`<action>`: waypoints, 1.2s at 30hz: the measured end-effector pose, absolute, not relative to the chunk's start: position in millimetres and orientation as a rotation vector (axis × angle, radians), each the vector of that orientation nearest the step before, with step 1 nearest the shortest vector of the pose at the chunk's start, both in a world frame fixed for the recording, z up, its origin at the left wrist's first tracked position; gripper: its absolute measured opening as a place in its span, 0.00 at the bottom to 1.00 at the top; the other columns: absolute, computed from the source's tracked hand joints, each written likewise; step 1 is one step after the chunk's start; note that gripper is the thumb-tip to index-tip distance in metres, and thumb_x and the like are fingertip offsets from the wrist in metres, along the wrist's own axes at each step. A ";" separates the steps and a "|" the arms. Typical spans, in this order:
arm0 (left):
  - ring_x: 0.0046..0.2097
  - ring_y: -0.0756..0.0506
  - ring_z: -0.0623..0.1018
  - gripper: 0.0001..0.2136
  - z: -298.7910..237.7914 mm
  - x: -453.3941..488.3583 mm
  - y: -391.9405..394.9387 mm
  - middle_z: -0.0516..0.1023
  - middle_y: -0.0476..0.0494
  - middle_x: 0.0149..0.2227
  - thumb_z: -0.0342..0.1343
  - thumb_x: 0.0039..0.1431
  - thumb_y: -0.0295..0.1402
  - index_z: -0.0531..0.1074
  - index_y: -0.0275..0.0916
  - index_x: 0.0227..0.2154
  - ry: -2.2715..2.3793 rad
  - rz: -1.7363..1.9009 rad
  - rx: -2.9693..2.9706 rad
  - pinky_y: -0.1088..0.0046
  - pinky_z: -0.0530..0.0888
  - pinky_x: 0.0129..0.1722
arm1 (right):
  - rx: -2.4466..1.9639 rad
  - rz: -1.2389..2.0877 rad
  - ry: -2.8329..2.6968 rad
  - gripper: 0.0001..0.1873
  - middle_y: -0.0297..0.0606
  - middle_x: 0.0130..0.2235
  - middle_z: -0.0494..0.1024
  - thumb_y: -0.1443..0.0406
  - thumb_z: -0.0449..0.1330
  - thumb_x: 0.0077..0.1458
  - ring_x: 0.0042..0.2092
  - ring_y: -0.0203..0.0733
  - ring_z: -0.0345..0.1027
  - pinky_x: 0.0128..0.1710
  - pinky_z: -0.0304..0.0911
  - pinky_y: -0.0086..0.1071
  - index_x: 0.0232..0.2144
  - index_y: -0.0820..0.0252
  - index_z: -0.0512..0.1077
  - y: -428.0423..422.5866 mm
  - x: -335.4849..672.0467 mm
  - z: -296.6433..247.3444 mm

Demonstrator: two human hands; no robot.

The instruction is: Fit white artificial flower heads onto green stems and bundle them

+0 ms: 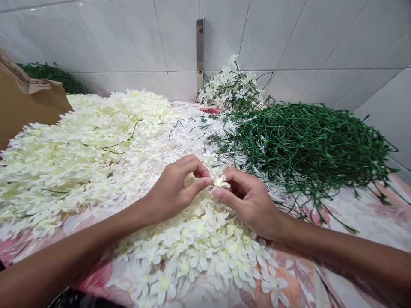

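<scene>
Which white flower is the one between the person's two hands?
The small flower at the fingertips of the left hand and right hand: it alone is raised, while the others lie heaped on the floral cloth.

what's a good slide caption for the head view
Left hand and right hand pinch a white artificial flower over heaped blossoms beside green stems
</scene>
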State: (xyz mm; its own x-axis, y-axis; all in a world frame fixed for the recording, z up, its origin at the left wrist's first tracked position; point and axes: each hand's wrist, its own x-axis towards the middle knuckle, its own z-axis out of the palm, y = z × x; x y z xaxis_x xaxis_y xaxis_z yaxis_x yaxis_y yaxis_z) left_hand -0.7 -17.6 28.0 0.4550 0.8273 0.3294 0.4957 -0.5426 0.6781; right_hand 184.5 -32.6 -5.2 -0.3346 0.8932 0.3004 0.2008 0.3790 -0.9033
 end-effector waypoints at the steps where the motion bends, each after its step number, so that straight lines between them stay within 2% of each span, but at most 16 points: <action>1: 0.33 0.52 0.70 0.05 27.5 -0.7 -17.9 0.71 0.49 0.30 0.55 0.58 0.29 0.68 0.35 0.27 1.104 0.887 2.218 0.76 0.66 0.33 | -0.961 1.055 -1.738 0.10 0.27 0.23 0.56 0.60 0.59 0.56 0.24 0.29 0.49 0.22 0.48 0.25 0.29 0.60 0.65 -32.7 184.3 -6.0; 3: 0.33 0.51 0.70 0.05 26.6 -0.7 -18.5 0.71 0.49 0.30 0.55 0.58 0.29 0.68 0.35 0.27 1.122 0.881 2.227 0.76 0.66 0.32 | -0.980 1.117 -1.694 0.10 0.26 0.22 0.57 0.59 0.60 0.55 0.22 0.29 0.49 0.21 0.48 0.25 0.32 0.61 0.67 -32.7 184.1 -7.4; 9: 0.32 0.51 0.70 0.05 24.5 -0.6 -18.6 0.70 0.49 0.29 0.54 0.58 0.28 0.67 0.36 0.27 1.149 0.905 2.273 0.74 0.65 0.33 | -1.065 1.049 -1.818 0.08 0.23 0.18 0.55 0.62 0.59 0.54 0.20 0.28 0.47 0.19 0.46 0.24 0.32 0.63 0.70 -32.2 185.5 -7.5; 13: 0.35 0.50 0.70 0.04 22.6 -0.8 -19.4 0.71 0.48 0.31 0.53 0.59 0.28 0.68 0.36 0.29 1.152 0.950 2.387 0.72 0.65 0.36 | -1.076 1.043 -1.828 0.08 0.22 0.18 0.52 0.62 0.57 0.57 0.20 0.27 0.44 0.19 0.44 0.24 0.31 0.62 0.68 -32.7 186.0 -7.4; 18: 0.39 0.48 0.73 0.04 19.3 -2.7 -20.6 0.76 0.45 0.34 0.53 0.60 0.28 0.72 0.36 0.36 1.062 1.014 2.573 0.69 0.65 0.41 | -1.077 1.106 -1.798 0.09 0.23 0.19 0.53 0.61 0.56 0.58 0.21 0.28 0.45 0.20 0.44 0.24 0.29 0.61 0.65 -32.0 185.9 -10.1; 22: 0.39 0.47 0.74 0.06 18.3 -4.4 -18.4 0.77 0.44 0.35 0.55 0.59 0.27 0.73 0.36 0.39 0.961 1.004 2.635 0.68 0.66 0.41 | -1.047 1.149 -1.780 0.09 0.24 0.19 0.54 0.62 0.56 0.58 0.21 0.28 0.46 0.20 0.43 0.24 0.28 0.61 0.64 -32.3 186.7 -11.3; 28: 0.38 0.47 0.74 0.07 19.7 -3.4 -20.2 0.78 0.43 0.35 0.56 0.58 0.28 0.73 0.35 0.39 0.902 1.072 2.649 0.68 0.67 0.40 | -1.041 1.046 -1.798 0.08 0.25 0.19 0.58 0.66 0.58 0.55 0.21 0.27 0.47 0.19 0.44 0.23 0.25 0.63 0.67 -34.0 187.2 -9.8; 32: 0.39 0.47 0.74 0.09 17.6 -2.8 -19.7 0.78 0.42 0.37 0.55 0.59 0.28 0.73 0.35 0.42 0.919 1.060 2.658 0.68 0.68 0.41 | -1.031 0.928 -1.856 0.09 0.24 0.17 0.56 0.67 0.59 0.53 0.19 0.26 0.46 0.18 0.43 0.23 0.23 0.63 0.67 -34.4 186.4 -8.6; 36: 0.38 0.47 0.74 0.07 15.3 -3.7 -18.0 0.78 0.42 0.35 0.54 0.59 0.28 0.75 0.35 0.39 0.878 1.113 2.671 0.69 0.69 0.40 | -1.066 0.887 -1.841 0.09 0.24 0.17 0.58 0.67 0.58 0.54 0.19 0.26 0.47 0.17 0.43 0.22 0.23 0.63 0.67 -34.0 186.2 -9.1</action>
